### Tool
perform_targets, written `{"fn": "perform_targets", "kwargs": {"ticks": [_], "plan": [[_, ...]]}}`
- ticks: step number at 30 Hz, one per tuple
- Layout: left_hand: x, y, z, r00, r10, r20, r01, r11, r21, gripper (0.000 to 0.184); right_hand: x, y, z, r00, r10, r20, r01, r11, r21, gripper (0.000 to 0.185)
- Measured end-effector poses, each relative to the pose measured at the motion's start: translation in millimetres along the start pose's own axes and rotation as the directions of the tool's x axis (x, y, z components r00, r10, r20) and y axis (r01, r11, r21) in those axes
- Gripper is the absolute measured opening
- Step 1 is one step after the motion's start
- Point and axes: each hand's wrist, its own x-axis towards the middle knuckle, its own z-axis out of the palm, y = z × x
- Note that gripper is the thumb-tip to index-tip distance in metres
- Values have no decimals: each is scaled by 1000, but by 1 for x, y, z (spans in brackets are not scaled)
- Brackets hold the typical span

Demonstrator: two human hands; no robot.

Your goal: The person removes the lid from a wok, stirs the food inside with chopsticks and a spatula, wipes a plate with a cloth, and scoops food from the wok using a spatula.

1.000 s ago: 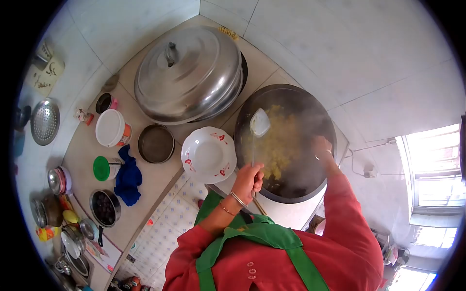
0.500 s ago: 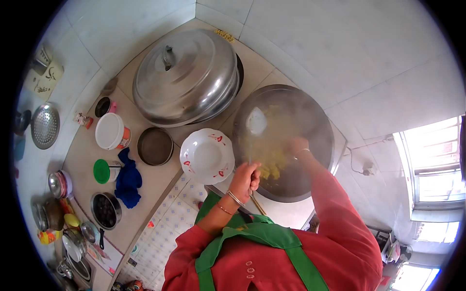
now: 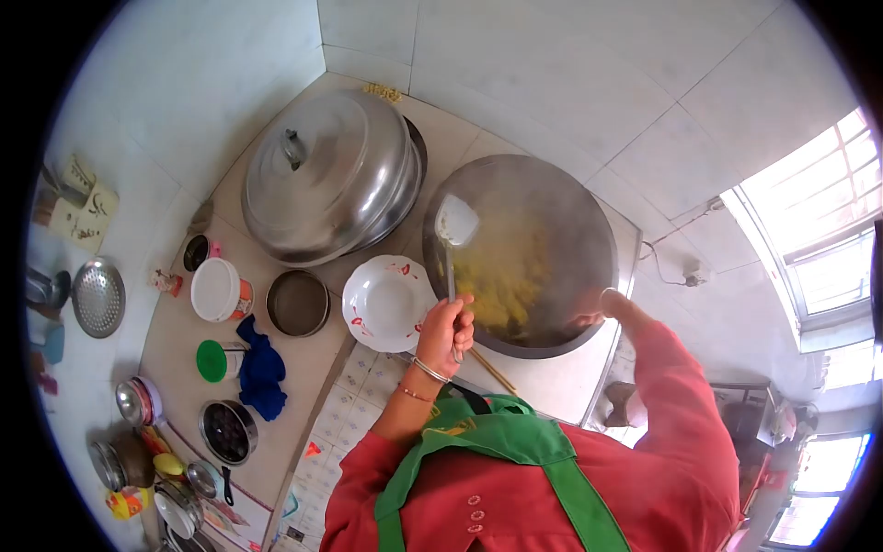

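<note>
My left hand [image 3: 445, 333] is closed around the handle of a metal spatula [image 3: 457, 221]. The spatula's pale blade hangs over the left side of a large dark wok [image 3: 604, 225]. Steam rises from yellow pieces of food [image 3: 504, 287] inside the wok. My right hand [image 3: 589, 306] is at the wok's right rim, and steam and blur hide its fingers. Thin wooden sticks, like chopsticks [image 3: 494, 371], extend below my left hand; I cannot tell whether it touches them. A white bowl with red flowers [image 3: 389, 299] stands just left of that hand.
A big domed metal lid [image 3: 326, 170] covers a pan at the back left. Beside the bowl are a round metal tin [image 3: 298, 303], a white tub [image 3: 216, 289], a blue cloth [image 3: 263, 373] and a pot of dark round items [image 3: 228, 431]. Tiled walls border the counter.
My right hand has moved from over the food to the wok's right rim. My left hand still grips the spatula, whose blade has shifted slightly. The view has tilted, and more food shows through the steam.
</note>
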Motion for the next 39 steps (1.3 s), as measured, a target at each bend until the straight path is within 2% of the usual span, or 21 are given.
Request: {"fn": "perform_targets", "kwargs": {"ticks": [3,6,9,10,11,13,15,16,17,18,19,20,22,23,24,25,31,33,36,38,39], "plan": [[8,10,7,999,-24,-40,23,999,-22,18,69,-31,3,971,-193,-144,225,939,259,28],[18,20,12,997,-52,-58,55,997,49,18,146,-68,-23,813,-314,-491,483,834,266,29],[28,19,14,993,-54,-110,57,998,32,19,141,-124,-99,896,194,-399,-241,968,-71,35],[27,18,14,994,-66,-91,67,998,9,18,135,-118,-91,898,192,-395,-235,970,-62,35],[26,19,15,995,-74,-69,73,997,-14,18,119,-102,-78,841,53,-539,7,994,108,36],[21,19,9,995,-89,-51,89,996,-2,18,77,-80,-66,861,-35,-507,206,936,285,38],[15,22,7,994,-107,-28,107,994,0,18,27,-55,-42,809,-359,-466,319,933,-166,38],[13,24,7,993,-111,-33,111,994,13,18,14,-43,-27,587,-692,-420,350,685,-639,36],[12,26,8,993,-113,-37,114,993,26,17,-8,-56,-33,953,-138,-270,185,971,154,30],[11,27,7,993,-112,-35,113,993,21,17,-12,-62,-31,999,34,25,-42,853,520,27],[12,27,6,991,-126,-35,127,992,17,17,-17,-67,-28,927,203,316,-372,612,698,24],[12,29,4,990,-140,-34,141,990,16,17,7,-59,-4,997,73,39,-83,854,514,18],[12,32,3,991,-131,-34,132,991,19,17,49,-59,-5,978,-183,-102,191,978,80,13],[12,32,3,991,-127,-37,127,992,20,17,78,-80,-21,977,-212,-12,211,976,-43,14],[13,32,3,991,-128,-36,129,991,19,17,119,-97,-17,870,-208,-446,203,977,-60,17],[14,33,3,990,-131,-47,132,991,25,17,147,-103,-14,586,-174,-791,190,979,-75,27],[25,36,-2,989,-135,-61,138,990,42,17,122,-67,-61,453,199,-869,406,822,400,18],[28,37,-5,989,-137,-55,139,990,35,16,113,3,-37,498,305,-812,308,813,494,17],[34,41,-7,985,-159,-67,160,987,11,16,18,-2,-38,371,372,-851,-312,913,263,28],[38,41,-8,982,-172,-75,173,985,6,16,5,17,-47,402,702,-588,-549,699,459,31],[40,42,-7,982,-172,-81,173,985,2,16,17,39,-43,408,700,-587,-549,701,455,31]]}}
